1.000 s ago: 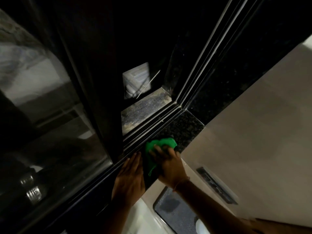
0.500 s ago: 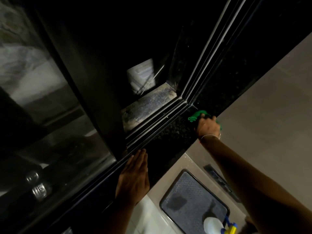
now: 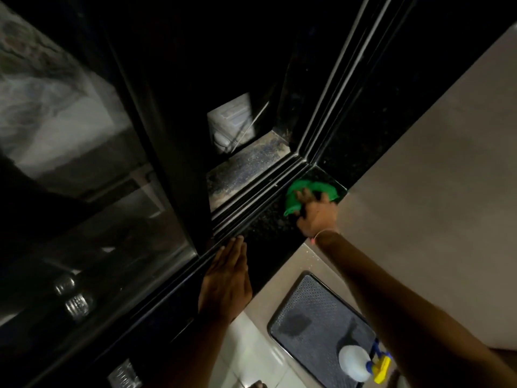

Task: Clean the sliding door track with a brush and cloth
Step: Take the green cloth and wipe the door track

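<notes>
Right hand (image 3: pixel 317 215) reaches far forward, arm nearly straight, fingers spread and curled down over a green cloth (image 3: pixel 310 189), gripping it and pressing it onto the dark speckled stone sill (image 3: pixel 268 228). A thin bangle sits at that wrist. Cloth lies bunched at the far end of the sill, in the corner where the sill meets the dark side wall, just beside the door track (image 3: pixel 251 197). Part of the cloth is hidden under the fingers.

Left hand (image 3: pixel 226 278) lies flat, palm down, fingers straight and together, holding nothing. Its fingertips touch the near edge of the track rails; the heel of the hand rests on the sill. Forearm runs back toward the bottom of the view.

Track: several parallel dark rails running diagonally, meeting a vertical frame at the corner. Beyond the rails, a dusty, mottled ledge (image 3: pixel 246 169). Left of it, the glass sliding door (image 3: pixel 92 191), dark, with pale reflections.

Near side, on the pale floor: a grey textured mat (image 3: pixel 310 320) with a white spray bottle (image 3: pixel 354 364) standing on it, yellow and blue trigger head. No brush identifiable; the scene is dim.
</notes>
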